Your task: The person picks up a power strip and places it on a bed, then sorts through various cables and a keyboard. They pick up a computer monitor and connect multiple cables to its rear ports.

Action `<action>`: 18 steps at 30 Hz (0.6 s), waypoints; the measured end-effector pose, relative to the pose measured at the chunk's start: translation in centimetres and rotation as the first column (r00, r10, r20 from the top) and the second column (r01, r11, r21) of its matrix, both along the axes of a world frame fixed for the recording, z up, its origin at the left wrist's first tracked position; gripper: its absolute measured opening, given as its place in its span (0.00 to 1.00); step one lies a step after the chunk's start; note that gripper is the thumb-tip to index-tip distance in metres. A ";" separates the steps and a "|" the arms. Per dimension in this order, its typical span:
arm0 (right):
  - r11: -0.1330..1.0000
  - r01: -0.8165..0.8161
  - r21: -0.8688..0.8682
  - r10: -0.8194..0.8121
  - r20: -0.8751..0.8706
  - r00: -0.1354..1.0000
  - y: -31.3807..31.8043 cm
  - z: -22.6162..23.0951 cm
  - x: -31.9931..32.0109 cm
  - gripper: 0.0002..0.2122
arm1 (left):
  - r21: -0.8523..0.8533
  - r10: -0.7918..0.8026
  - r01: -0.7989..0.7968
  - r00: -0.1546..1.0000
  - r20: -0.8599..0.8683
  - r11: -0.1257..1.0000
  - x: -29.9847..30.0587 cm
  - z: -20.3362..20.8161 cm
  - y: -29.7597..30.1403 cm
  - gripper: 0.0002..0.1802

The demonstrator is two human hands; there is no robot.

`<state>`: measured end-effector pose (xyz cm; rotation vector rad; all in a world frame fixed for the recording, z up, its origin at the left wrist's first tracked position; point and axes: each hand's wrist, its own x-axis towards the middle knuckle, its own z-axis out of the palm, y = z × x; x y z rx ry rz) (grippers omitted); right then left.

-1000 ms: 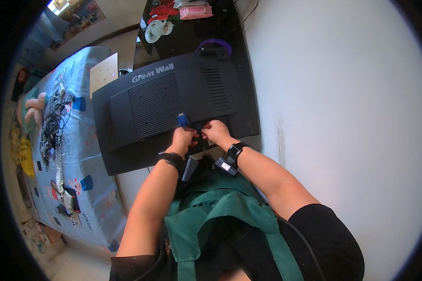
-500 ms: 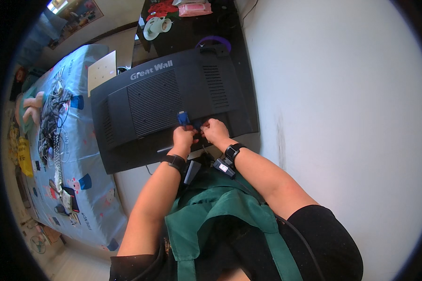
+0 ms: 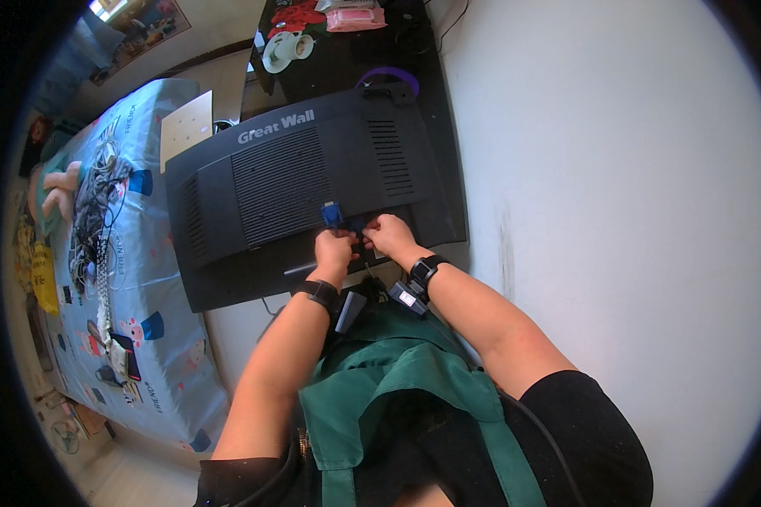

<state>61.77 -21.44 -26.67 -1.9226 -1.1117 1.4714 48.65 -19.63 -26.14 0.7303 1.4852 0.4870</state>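
Note:
A black monitor (image 3: 280, 182) lies with its vented back facing up. Over its lower edge, a blue VGA plug (image 3: 331, 215) sticks up from the fingers of my left hand (image 3: 336, 253), which are closed around its lower end. Close beside it on the right, my right hand (image 3: 389, 237) has thumb and fingers pinched together at a small dark blue piece. What that piece is I cannot make out, since the fingers cover most of it. Both hands are low over the monitor's near edge.
The monitor rests on a dark glossy desk (image 3: 330, 63) against a white wall (image 3: 617, 169) on the right. Farther back are a white cup (image 3: 300, 49), a pink wipes pack (image 3: 355, 19) and a purple ring (image 3: 410, 78). Left, a bed (image 3: 173, 338) carries a cable heap (image 3: 97, 203).
Almost nothing differs. The whole view has shifted very slightly, and both hands keep their grip at the same spot by the monitor's edge.

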 end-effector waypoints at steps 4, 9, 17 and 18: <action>0.998 -0.055 -0.004 0.055 0.029 0.998 0.0 0.1 0.2 0.09 | 0.123 -0.041 0.058 0.989 -0.139 0.991 0.1 -0.3 -0.3 0.05; 0.999 -0.044 -0.024 0.044 0.003 0.999 0.1 -0.3 0.3 0.09 | 0.116 0.049 -0.042 0.997 -0.057 0.992 0.2 0.1 -0.6 0.06; 0.999 -0.036 -0.006 0.036 0.019 0.999 -0.2 -0.8 0.3 0.09 | -0.031 0.127 -0.127 0.992 0.024 0.991 0.1 0.4 -0.1 0.05; 0.999 -0.026 -0.018 0.026 -0.007 1.000 -0.2 -0.6 0.3 0.09 | -0.087 0.113 -0.109 0.993 0.044 0.990 -0.2 0.6 0.2 0.05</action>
